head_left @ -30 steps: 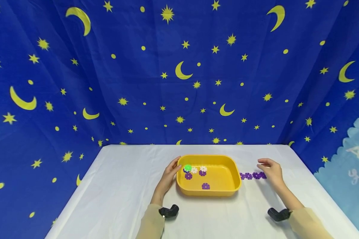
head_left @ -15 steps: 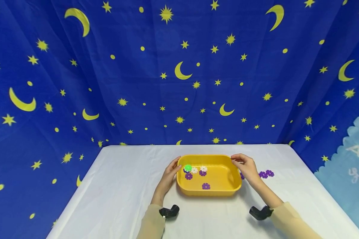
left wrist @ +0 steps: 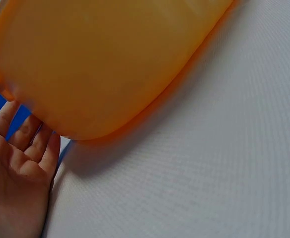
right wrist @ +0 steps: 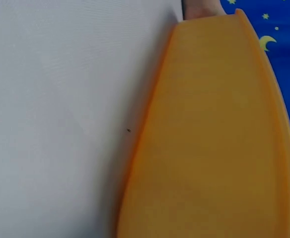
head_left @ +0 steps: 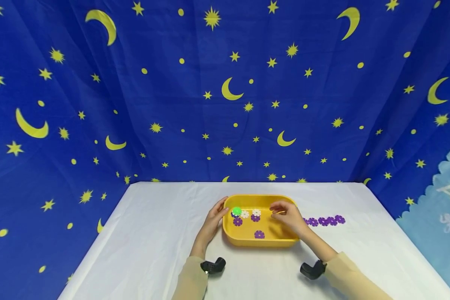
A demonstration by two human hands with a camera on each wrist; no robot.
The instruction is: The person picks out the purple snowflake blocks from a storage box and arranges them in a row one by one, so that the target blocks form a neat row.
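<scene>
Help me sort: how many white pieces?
2 clearly: a white piece right of the green piece, another white piece farther right. A third may lie under the green.

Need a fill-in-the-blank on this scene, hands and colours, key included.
1. The left hand holds the yellow tray; the person's ____ hand is over its interior.
2. The row of flower pieces on the table outside the tray is coloured ____.
3. Around its yellow moons and stars, the backdrop is ____.
Missing words: right; purple; blue.
</scene>
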